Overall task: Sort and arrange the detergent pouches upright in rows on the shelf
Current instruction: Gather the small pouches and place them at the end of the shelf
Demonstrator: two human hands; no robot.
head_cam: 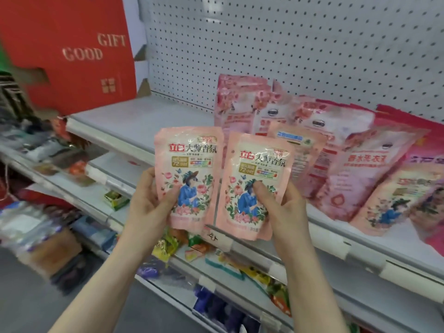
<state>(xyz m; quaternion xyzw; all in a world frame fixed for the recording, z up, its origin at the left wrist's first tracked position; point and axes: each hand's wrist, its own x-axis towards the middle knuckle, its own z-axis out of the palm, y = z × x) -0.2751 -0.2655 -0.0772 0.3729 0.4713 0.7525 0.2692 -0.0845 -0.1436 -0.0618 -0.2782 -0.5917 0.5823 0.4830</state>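
I hold two matching small pink detergent pouches with a blue-dressed figure and roses in front of the shelf (pixel 134 121). My left hand (pixel 149 200) grips the left pouch (pixel 189 169) by its lower left side, thumb on the front. My right hand (pixel 278 205) grips the right pouch (pixel 257 179), thumb pressed on its printed figure. Both pouches are upright and facing me, side by side, with the right one overlapping the left one's edge. Behind them, larger pink pouches (pixel 242 104) stand against the pegboard, and several more (pixel 360 159) lean or lie to the right.
A red "GOOD GIFT" box (pixel 72 49) stands at the shelf's left end, with bare shelf between it and the pouches. White pegboard (pixel 288 44) backs the shelf. Lower shelves hold mixed colourful packets (pixel 182 246). Price-tag holders line the front edge (pixel 360 248).
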